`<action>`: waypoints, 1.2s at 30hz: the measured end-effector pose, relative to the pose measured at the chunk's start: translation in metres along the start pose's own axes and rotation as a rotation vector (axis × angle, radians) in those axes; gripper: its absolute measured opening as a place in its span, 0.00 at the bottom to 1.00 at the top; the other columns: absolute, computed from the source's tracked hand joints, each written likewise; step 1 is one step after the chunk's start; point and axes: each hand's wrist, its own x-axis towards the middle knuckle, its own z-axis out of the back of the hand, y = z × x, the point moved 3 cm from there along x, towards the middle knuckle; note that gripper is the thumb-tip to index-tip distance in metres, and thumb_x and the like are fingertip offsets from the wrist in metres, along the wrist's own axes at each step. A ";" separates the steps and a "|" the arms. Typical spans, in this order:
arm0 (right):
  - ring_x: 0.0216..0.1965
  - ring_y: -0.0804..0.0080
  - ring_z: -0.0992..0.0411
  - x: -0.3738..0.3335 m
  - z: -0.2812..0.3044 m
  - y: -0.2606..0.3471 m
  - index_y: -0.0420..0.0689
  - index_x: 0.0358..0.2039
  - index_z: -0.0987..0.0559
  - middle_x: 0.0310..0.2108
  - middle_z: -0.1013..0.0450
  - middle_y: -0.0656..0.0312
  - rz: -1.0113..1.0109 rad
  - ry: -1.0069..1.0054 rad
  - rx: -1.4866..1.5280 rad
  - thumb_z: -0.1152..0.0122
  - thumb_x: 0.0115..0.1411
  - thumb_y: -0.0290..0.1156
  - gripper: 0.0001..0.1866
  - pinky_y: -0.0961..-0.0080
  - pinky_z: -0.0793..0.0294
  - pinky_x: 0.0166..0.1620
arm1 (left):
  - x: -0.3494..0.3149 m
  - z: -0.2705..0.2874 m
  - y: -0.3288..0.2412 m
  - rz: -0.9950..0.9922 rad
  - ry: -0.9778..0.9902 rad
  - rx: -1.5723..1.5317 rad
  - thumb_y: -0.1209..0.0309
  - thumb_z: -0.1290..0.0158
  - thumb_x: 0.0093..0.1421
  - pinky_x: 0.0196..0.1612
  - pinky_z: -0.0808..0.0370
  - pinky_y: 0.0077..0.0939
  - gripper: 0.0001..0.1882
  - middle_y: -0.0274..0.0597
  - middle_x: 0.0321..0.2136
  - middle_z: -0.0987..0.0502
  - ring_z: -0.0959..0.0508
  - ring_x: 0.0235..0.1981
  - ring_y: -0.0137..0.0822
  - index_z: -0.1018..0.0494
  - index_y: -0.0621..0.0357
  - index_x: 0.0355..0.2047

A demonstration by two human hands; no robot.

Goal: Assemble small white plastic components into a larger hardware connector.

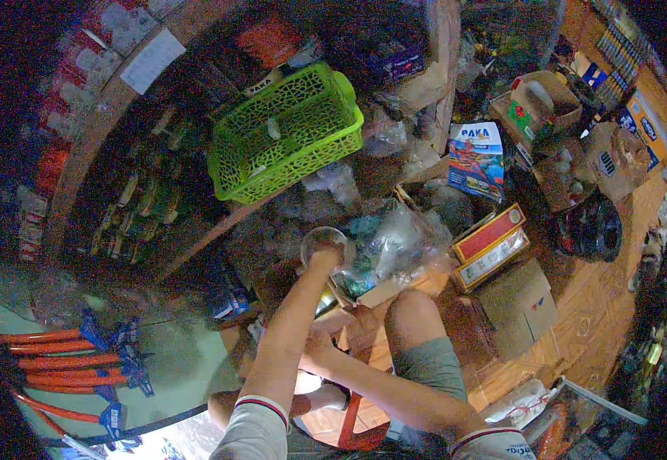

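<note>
My left hand (327, 251) reaches forward to a clear round plastic container (324, 231), whose rim curves around it. Its fingers are blurred and partly hidden there, so their grip does not show. My right hand (315, 354) lies under and beside my left forearm, which hides its fingers. Close below it is a bright white glow. Just right of the container, clear and greenish plastic bags (395, 241) lie crumpled in an open cardboard box (383, 292).
Beyond my hands stands a green plastic basket (295, 170). To the right are a red-and-yellow box (491, 236), a flattened cardboard piece (519, 307) and a printed blue packet (476, 162). Orange-handled tools (69, 360) lie at left. My bent knee (414, 314) is close by.
</note>
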 end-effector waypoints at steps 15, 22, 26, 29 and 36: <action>0.36 0.57 0.18 -0.007 0.023 -0.011 0.45 0.41 0.15 0.35 0.18 0.51 0.063 0.291 -0.151 0.43 0.60 0.42 0.17 0.47 0.21 0.37 | -0.002 -0.017 0.019 0.104 -0.290 0.005 0.68 0.41 0.55 0.47 0.18 0.45 0.23 0.49 0.50 0.20 0.18 0.49 0.52 0.23 0.52 0.53; 0.33 0.55 0.18 -0.008 -0.003 -0.021 0.48 0.38 0.15 0.30 0.18 0.56 0.204 0.197 -0.149 0.42 0.59 0.42 0.14 0.52 0.20 0.35 | -0.037 0.030 -0.004 0.027 -0.046 -0.045 0.65 0.41 0.55 0.55 0.21 0.45 0.23 0.54 0.54 0.22 0.20 0.53 0.52 0.22 0.57 0.52; 0.35 0.55 0.18 -0.008 0.007 -0.022 0.52 0.36 0.14 0.30 0.18 0.58 0.105 0.111 -0.080 0.41 0.59 0.46 0.14 0.54 0.19 0.35 | -0.046 0.033 -0.008 0.118 -0.152 -0.052 0.66 0.46 0.60 0.58 0.24 0.49 0.22 0.52 0.59 0.25 0.24 0.59 0.53 0.24 0.55 0.55; 0.33 0.57 0.18 -0.012 0.035 -0.016 0.52 0.34 0.14 0.28 0.18 0.58 0.087 0.057 -0.036 0.40 0.58 0.46 0.14 0.55 0.19 0.34 | -0.037 0.015 -0.003 0.129 -0.248 -0.132 0.66 0.49 0.63 0.59 0.26 0.50 0.21 0.49 0.59 0.25 0.26 0.60 0.53 0.25 0.53 0.57; 0.34 0.56 0.19 -0.007 0.066 -0.017 0.44 0.35 0.18 0.30 0.20 0.52 0.100 0.163 -0.235 0.40 0.59 0.44 0.16 0.54 0.20 0.32 | -0.017 -0.004 0.003 0.045 -0.340 -0.019 0.66 0.50 0.61 0.56 0.23 0.46 0.23 0.50 0.51 0.21 0.21 0.51 0.52 0.26 0.50 0.58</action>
